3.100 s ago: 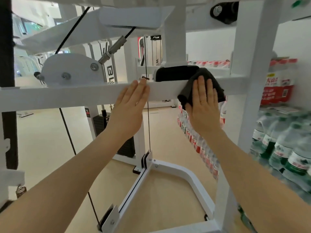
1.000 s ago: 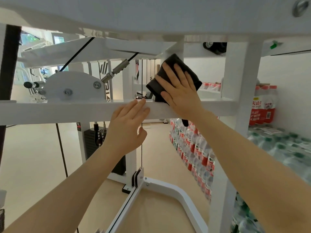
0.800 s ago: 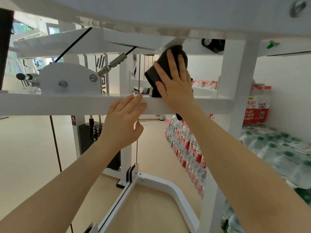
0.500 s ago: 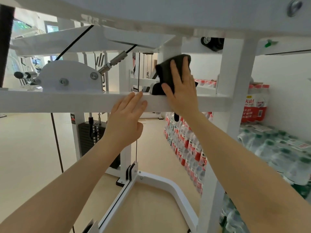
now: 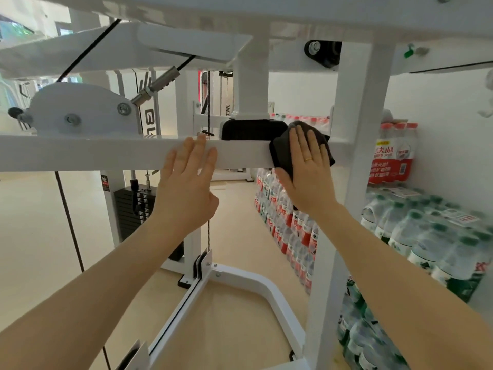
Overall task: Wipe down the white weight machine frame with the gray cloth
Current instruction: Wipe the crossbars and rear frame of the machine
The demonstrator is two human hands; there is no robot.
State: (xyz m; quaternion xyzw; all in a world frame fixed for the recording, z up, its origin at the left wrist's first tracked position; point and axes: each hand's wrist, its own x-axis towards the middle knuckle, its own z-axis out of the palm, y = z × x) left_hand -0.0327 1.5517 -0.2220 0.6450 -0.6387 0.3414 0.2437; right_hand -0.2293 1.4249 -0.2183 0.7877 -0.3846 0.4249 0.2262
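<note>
1. You stand in a gym room with a pale beige floor (image 5: 240,316) and a white wall on your right, where shrink-wrapped packs of water bottles (image 5: 426,236) are stacked.
2. The white weight machine frame (image 5: 106,153) fills your view: a horizontal crossbar runs across at hand height, a white upright post (image 5: 354,156) rises on the right, and a curved base tube lies on the floor below.
3. A black rubber pad (image 5: 253,129) sits on top of the crossbar, under a short vertical white tube.
4. Your right hand (image 5: 309,169) lies flat with straight fingers, pressing the gray cloth (image 5: 280,153) against the front face of the crossbar, just right of the black pad and close to the upright post. A ring shows on one finger.
5. Your left hand (image 5: 189,182) is spread flat too, fingertips resting on the crossbar left of the pad, holding nothing.
6. A black cable (image 5: 69,225) hangs down at the left, and a dark weight stack (image 5: 130,209) stands behind your left forearm.
</note>
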